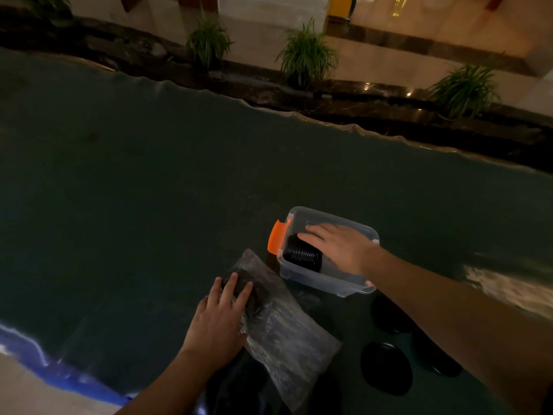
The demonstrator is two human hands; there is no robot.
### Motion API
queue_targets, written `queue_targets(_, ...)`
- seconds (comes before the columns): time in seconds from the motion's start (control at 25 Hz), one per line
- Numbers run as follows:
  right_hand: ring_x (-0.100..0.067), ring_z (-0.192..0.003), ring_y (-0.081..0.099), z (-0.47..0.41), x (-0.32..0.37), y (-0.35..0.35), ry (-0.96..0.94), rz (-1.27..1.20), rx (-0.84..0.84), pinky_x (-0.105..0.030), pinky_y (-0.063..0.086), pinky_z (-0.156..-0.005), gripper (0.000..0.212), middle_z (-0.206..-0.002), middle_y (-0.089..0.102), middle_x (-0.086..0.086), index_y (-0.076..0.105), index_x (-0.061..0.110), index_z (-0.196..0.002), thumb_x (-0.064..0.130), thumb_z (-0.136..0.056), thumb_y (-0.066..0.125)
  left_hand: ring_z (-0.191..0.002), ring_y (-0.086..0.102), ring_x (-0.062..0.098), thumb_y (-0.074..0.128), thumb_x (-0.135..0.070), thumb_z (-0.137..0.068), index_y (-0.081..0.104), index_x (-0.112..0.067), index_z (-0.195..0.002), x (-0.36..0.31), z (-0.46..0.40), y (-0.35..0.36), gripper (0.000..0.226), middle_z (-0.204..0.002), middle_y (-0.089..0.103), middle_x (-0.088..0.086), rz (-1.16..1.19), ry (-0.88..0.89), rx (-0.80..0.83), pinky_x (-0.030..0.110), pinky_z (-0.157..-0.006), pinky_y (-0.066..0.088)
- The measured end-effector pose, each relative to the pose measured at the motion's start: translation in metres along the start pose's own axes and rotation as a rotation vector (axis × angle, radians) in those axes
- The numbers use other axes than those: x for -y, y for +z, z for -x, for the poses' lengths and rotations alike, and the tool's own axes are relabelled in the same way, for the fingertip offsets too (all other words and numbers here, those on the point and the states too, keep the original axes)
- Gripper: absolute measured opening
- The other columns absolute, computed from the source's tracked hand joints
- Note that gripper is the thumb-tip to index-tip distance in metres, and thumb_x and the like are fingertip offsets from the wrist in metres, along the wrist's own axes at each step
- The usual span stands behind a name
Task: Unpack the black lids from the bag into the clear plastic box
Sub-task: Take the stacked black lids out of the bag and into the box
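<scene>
A clear plastic box (311, 277) with an orange clip (276, 236) stands on the dark green table cover. Inside it lies a stack of black lids (302, 256) on its side. My right hand (338, 247) rests flat inside the box, fingers spread, touching the top of that stack. A crinkled clear plastic bag (287, 330) lies near me, left of the box, with dark lids showing through its far end. My left hand (223, 319) presses flat on the bag with fingers apart. Loose black lids (386, 368) lie on the cover under my right forearm.
The dark green cover (149, 190) spreads far to the left and back. Its far edge drops to a dark ledge with potted plants (306, 55). Another loose black lid (389, 316) sits just in front of the box.
</scene>
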State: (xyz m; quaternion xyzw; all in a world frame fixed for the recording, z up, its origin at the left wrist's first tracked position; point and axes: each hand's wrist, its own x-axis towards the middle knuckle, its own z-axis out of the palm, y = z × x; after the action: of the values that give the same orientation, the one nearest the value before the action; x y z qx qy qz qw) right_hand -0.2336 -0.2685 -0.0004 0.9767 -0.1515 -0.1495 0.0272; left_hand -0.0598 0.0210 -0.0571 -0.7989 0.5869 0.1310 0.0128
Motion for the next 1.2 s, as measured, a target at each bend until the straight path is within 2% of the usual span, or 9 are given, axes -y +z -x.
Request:
queue_targets(0.16, -0.024, -0.150, 0.023, 0.032, 0.013, -0.027, 0.102, -0.050, -0.074, -0.046, 0.029, -0.117, 0.094, -0.166, 0.020, -0.004, 0.016, 0.029, -0.157, 0.009, -0.085, 0.072, -0.153, 0.009, 0.038, 0.059, -0.068, -0.079, 0.007, -0.032, -0.159, 0.007, -0.004, 0.001, 0.102, -0.169, 0.006, 0.009, 0.011, 0.010, -0.001, 0.052, -0.115, 0.032)
queue_targets(0.28, -0.027, -0.142, 0.040, 0.069, 0.038, -0.046, 0.124, -0.112, -0.226, -0.046, 0.043, -0.108, 0.074, -0.159, 0.036, -0.007, 0.034, 0.021, -0.153, 0.020, -0.089, 0.072, -0.153, 0.004, 0.036, 0.055, -0.075, -0.078, -0.002, -0.034, -0.158, 0.013, -0.005, 0.001, 0.106, -0.169, -0.002, 0.007, -0.008, 0.018, 0.003, 0.050, -0.117, 0.028)
queue_targets(0.44, -0.025, -0.117, 0.062, 0.127, 0.081, -0.051, 0.057, -0.227, -0.400, -0.041, 0.058, -0.090, 0.055, -0.135, 0.061, -0.010, 0.053, 0.014, -0.137, 0.018, -0.088, 0.075, -0.153, 0.005, 0.036, 0.060, -0.076, -0.074, -0.004, -0.033, -0.157, 0.021, -0.008, 0.000, 0.113, -0.169, -0.001, 0.009, -0.009, 0.032, 0.004, 0.052, -0.116, 0.031)
queue_targets(0.68, -0.018, -0.102, 0.063, 0.187, 0.143, -0.013, -0.029, -0.341, -0.353, -0.029, 0.054, -0.087, 0.023, -0.114, 0.067, -0.003, 0.068, 0.013, -0.117, 0.020, -0.096, 0.063, -0.153, 0.008, 0.036, 0.065, -0.073, -0.073, -0.002, -0.030, -0.158, 0.026, -0.011, -0.003, 0.117, -0.168, 0.002, 0.010, -0.032, 0.073, -0.002, 0.053, -0.115, 0.032)
queue_targets(0.84, -0.017, -0.108, 0.068, 0.197, 0.166, 0.020, -0.029, -0.280, -0.283, -0.023, 0.050, -0.100, 0.038, -0.121, 0.072, -0.003, 0.072, 0.013, -0.122, 0.020, -0.085, 0.075, -0.152, 0.010, 0.037, 0.066, -0.073, -0.073, 0.000, -0.029, -0.158, 0.029, -0.010, -0.004, 0.117, -0.168, 0.004, 0.011, -0.025, 0.084, -0.010, 0.053, -0.115, 0.033)
queue_targets(0.92, -0.019, -0.126, 0.060, 0.187, 0.170, 0.033, 0.008, -0.275, -0.194, -0.022, 0.036, -0.109, 0.054, -0.137, 0.064, -0.006, 0.064, 0.011, -0.135, 0.022, -0.084, 0.076, -0.152, 0.010, 0.036, 0.064, -0.074, -0.073, 0.001, -0.029, -0.158, 0.031, -0.007, -0.005, 0.115, -0.168, 0.004, 0.011, -0.011, 0.086, -0.010, 0.053, -0.115, 0.032)
queue_targets(1.0, -0.022, -0.148, 0.034, 0.169, 0.168, 0.050, 0.049, -0.365, -0.096, -0.026, 0.028, -0.116, 0.064, -0.161, 0.035, -0.008, 0.035, 0.013, -0.156, 0.019, -0.097, 0.058, -0.153, 0.009, 0.036, 0.063, -0.075, -0.074, 0.000, -0.029, -0.158, 0.030, -0.006, -0.005, 0.115, -0.168, 0.004, 0.009, 0.000, 0.092, -0.003, 0.053, -0.116, 0.031)
queue_targets(1.08, -0.018, -0.154, 0.010, 0.143, 0.165, 0.065, 0.061, -0.441, -0.074, -0.030, 0.023, -0.121, 0.068, -0.169, 0.012, -0.002, 0.015, 0.020, -0.161, 0.013, -0.102, 0.047, -0.153, 0.009, 0.035, 0.063, -0.075, -0.075, -0.001, -0.029, -0.158, 0.030, -0.005, -0.004, 0.115, -0.169, 0.004, 0.008, 0.006, 0.087, 0.003, 0.053, -0.117, 0.030)
queue_targets(1.2, -0.015, -0.153, 0.005, 0.095, 0.164, 0.072, 0.042, -0.323, -0.114, -0.031, -0.001, -0.120, 0.067, -0.167, 0.008, 0.000, 0.018, 0.019, -0.160, 0.010, -0.101, 0.050, -0.153, 0.009, 0.034, 0.063, -0.076, -0.074, -0.004, -0.027, -0.158, 0.031, -0.004, -0.005, 0.118, -0.168, 0.003, 0.007, 0.015, 0.060, 0.011, 0.052, -0.117, 0.029)
